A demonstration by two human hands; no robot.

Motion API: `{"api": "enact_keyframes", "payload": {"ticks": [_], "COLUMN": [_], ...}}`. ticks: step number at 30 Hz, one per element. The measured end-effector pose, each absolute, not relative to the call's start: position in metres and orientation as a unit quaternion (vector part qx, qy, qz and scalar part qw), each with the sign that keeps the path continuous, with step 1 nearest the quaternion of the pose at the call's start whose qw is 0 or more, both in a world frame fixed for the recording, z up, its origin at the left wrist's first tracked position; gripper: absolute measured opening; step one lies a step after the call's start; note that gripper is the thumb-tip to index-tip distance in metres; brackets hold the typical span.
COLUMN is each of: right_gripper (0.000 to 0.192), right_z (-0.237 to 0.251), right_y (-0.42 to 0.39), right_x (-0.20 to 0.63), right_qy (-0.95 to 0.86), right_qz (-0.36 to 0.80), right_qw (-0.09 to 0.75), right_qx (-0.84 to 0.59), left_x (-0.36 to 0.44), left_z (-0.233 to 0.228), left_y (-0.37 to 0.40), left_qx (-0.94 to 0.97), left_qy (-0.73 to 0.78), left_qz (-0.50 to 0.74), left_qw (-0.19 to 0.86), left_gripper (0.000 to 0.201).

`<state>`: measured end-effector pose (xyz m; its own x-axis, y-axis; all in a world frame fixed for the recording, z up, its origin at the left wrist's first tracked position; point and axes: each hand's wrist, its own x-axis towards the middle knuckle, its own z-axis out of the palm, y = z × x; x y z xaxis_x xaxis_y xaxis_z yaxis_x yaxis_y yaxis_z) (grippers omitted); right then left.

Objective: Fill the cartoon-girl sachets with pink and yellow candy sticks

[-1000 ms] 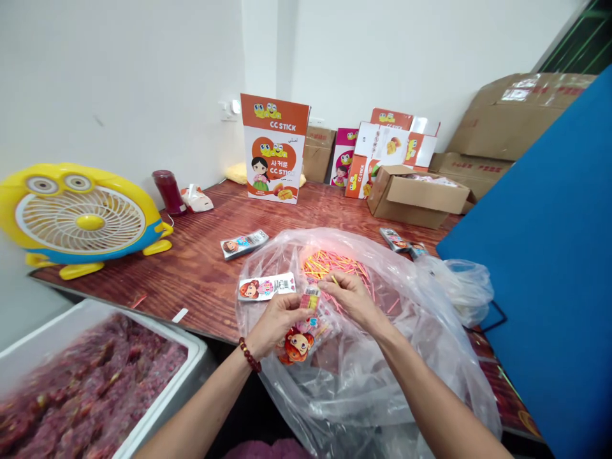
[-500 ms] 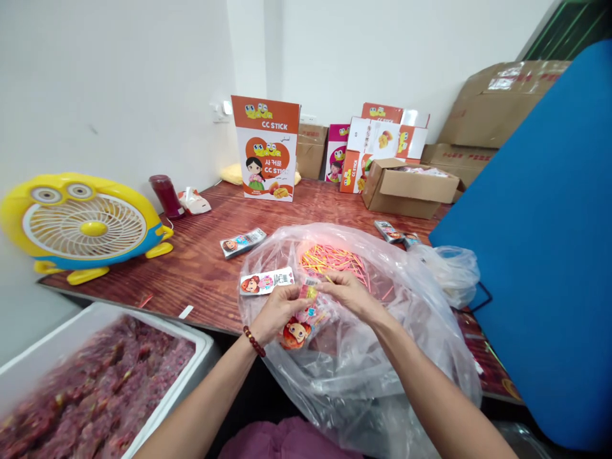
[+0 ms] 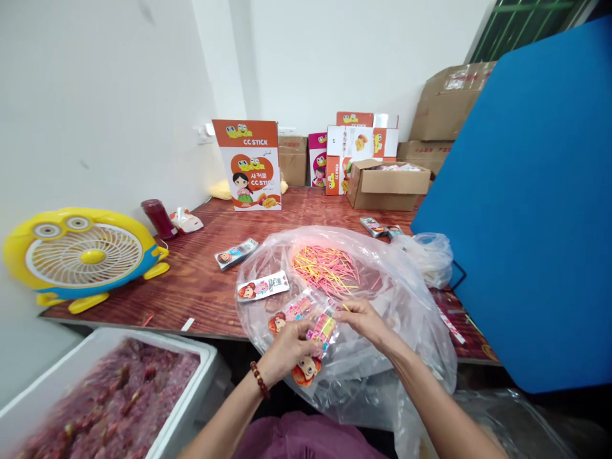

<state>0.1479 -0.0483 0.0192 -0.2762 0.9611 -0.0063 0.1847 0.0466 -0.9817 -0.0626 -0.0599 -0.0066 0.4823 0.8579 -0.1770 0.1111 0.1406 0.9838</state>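
Note:
My left hand [image 3: 289, 347] is closed on a small clear packet [image 3: 324, 331] printed with a red-haired cartoon girl, with pink and yellow pieces showing inside. My right hand [image 3: 366, 319] pinches a thin yellow stick [image 3: 346, 308] beside the packet's upper end; whether the stick touches the packet I cannot tell. Under the left hand lies another cartoon packet [image 3: 299, 306]. Beyond both hands, a heap of thin pink and yellow sticks [image 3: 325, 266] rests on a large clear plastic bag [image 3: 411, 306] spread over the table. A stack of flat printed sleeves [image 3: 264, 286] lies at the bag's left edge.
On the wooden table [image 3: 210, 287] stand a yellow fan [image 3: 93, 255], a CC Stick display box [image 3: 251, 167] and an open carton [image 3: 389, 185]. A foam box [image 3: 205, 360] of dark red packets is at lower left. A blue panel [image 3: 526, 210] blocks the right side.
My view has shifted. My hands have moved lower and slightly apart, the packet is now tilted with more of its front showing, and the other packet beneath is more visible.

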Motion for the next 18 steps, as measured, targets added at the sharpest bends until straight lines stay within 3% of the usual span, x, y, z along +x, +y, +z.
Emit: {"api": "enact_keyframes", "payload": {"ticks": [4,9,13,18], "right_gripper": [0.042,0.043,0.035,0.022], "right_z": [0.007,-0.003,-0.024,-0.032], "right_y": [-0.04,0.01,0.034,0.024], "right_x": [0.149,0.123,0.105,0.102], "right_qy": [-0.587,-0.595,-0.642,-0.626], "right_qz": [0.518,0.44,0.341,0.314], "right_qw": [0.375,0.415,0.322,0.256], "right_qx": [-0.497,-0.53,-0.607,-0.666], "left_x": [-0.071,-0.103,-0.128,-0.134], "left_z": [-0.009,0.016,0.007,-0.044], "left_y": [-0.054,-0.018,0.012,0.018], "left_qx": [0.665,0.728,0.762,0.817], "left_qy": [0.468,0.539,0.582,0.493], "left_qz": [0.298,0.291,0.232,0.232], "left_qw": [0.501,0.309,0.164,0.19], "left_gripper": [0.026,0.028,0.03,0.032]}}
